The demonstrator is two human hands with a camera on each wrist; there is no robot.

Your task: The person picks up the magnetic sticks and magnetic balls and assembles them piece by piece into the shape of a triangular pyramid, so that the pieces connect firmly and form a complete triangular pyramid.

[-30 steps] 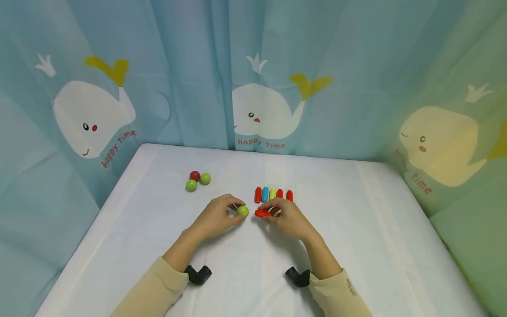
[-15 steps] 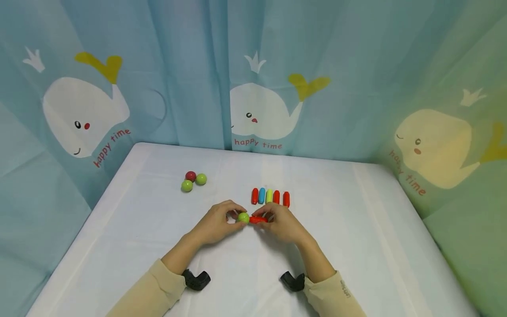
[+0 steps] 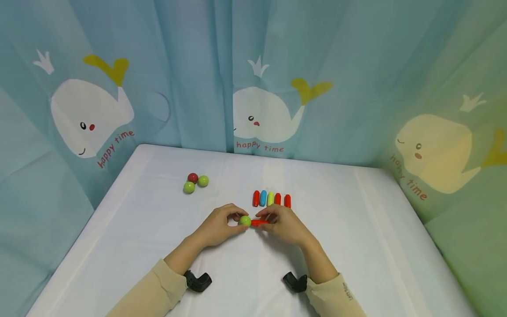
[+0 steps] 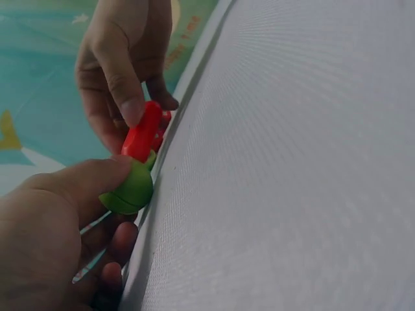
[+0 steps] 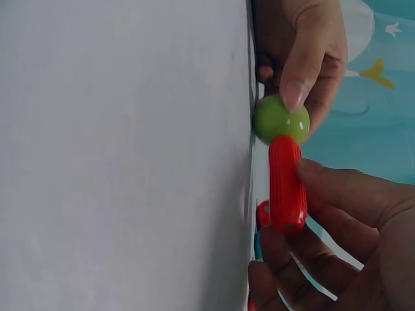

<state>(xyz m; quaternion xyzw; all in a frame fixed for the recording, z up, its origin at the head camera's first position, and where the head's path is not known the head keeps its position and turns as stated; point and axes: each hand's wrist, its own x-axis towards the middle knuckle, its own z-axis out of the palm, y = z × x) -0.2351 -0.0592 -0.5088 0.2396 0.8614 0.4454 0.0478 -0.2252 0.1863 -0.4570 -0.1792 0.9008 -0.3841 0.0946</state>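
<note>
Between thumb and fingers, my left hand (image 3: 217, 225) pinches a glossy green ball (image 3: 245, 221) low over the white table. My right hand (image 3: 287, 225) grips a short red ribbed rod (image 5: 286, 188) with rounded ends, thumb along one side. One end of the rod meets the ball, as the right wrist view shows. In the left wrist view the green ball (image 4: 130, 191) has a seam line round it, and the red rod (image 4: 141, 133) slants up from it toward the right hand's thumb.
Just beyond the right hand stands a row of rods: a red rod (image 3: 256, 198), a blue rod (image 3: 263, 198), a yellow-green rod (image 3: 270, 199) and more red. A dark red ball (image 3: 192, 178) and two green balls (image 3: 203, 181) cluster at back left. A whale-print curtain (image 3: 190, 79) surrounds the table.
The two hands have come together, closing the gap between ball and rod, so the rod's end now meets the ball. Both hands also sit slightly nearer the table's front.
</note>
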